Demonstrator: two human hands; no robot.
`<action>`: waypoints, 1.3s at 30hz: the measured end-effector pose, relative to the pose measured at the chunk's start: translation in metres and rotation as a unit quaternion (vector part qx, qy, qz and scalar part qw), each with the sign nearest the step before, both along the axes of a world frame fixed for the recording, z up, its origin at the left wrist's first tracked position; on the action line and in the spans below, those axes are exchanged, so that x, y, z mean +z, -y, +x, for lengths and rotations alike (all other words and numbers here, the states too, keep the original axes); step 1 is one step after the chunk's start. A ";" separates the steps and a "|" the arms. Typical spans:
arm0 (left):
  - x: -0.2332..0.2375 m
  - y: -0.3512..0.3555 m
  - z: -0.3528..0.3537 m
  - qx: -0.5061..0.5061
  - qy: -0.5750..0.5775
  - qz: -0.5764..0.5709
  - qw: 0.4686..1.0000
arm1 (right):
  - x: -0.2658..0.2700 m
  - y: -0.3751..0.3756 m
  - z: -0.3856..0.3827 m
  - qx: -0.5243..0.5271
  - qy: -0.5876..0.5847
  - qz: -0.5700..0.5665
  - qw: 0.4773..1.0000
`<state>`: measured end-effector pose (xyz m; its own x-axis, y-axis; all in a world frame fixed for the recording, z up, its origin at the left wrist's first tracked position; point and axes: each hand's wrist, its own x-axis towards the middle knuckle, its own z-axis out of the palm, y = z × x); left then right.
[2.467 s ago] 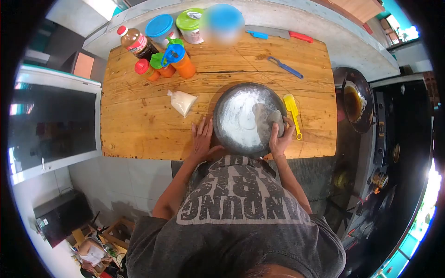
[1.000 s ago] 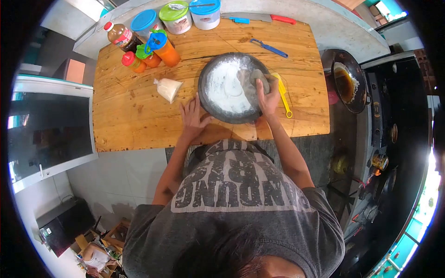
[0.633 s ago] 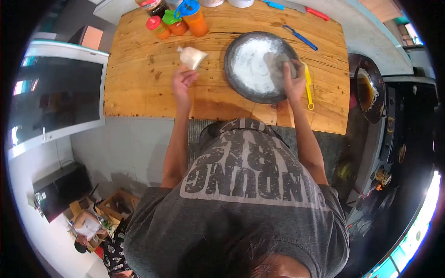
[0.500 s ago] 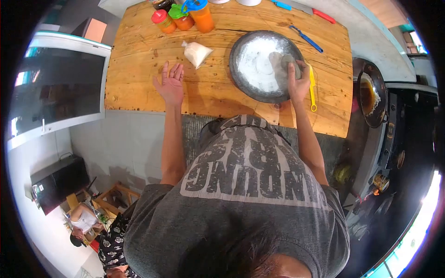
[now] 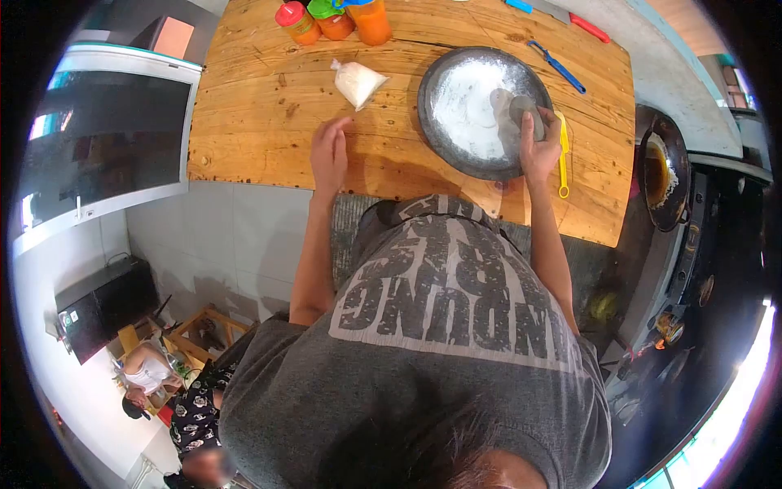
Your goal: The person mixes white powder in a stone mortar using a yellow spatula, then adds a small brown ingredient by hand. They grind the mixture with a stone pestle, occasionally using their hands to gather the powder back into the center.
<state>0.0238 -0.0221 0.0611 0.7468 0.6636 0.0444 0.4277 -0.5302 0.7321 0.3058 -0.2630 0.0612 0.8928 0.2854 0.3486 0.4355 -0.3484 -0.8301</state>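
- Head view looks straight down over our own grey printed T-shirt [image 5: 440,301] at a wooden tabletop [image 5: 261,130], knotty planks with a dark-speckled near edge.
- Our right hand [image 5: 539,151] is clamped round a stone pestle [image 5: 523,110], which sits inside the flat stone mortar [image 5: 444,153] at its right side.
- That mortar stands on the right half of the wood, and white powder [image 5: 468,106] is spread over most of its bowl.
- Our left hand [image 5: 330,155] lies on the bare wood well to the left of the mortar, fingers together and gripping nothing. It's near a small plastic bag of white stuff [image 5: 358,81] but not touching it.
- A yellow plastic spatula [image 5: 562,159] lies just beside the mortar's right rim, and a blue peeler [image 5: 560,67] is further back.
- Orange sauce bottles [image 5: 334,18] crowd the far edge, half cut off by the frame.
- Room stuff: a white cabinet with a dark glass front [image 5: 106,138] sits left of the table, with pale tiles [image 5: 236,244] below the table's near edge.
- To the right there's a wok [image 5: 664,175] holding brownish oil, on a dark stove [image 5: 700,253].
- Way down at lower left other people [image 5: 151,371] are sitting. They're too small for us to tell more.
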 end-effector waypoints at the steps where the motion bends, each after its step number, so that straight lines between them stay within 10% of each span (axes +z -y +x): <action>1: -0.006 0.003 -0.006 -0.011 -0.019 0.057 0.998 | -0.002 0.000 0.001 -0.002 0.009 -0.005 1.000; 12: -0.009 0.043 -0.040 -0.065 -0.272 0.252 0.927 | -0.002 0.000 0.000 0.001 0.016 -0.002 1.000; 39: -0.007 0.050 -0.018 -0.070 -0.232 0.255 0.936 | -0.005 0.001 0.002 -0.015 0.008 -0.029 0.999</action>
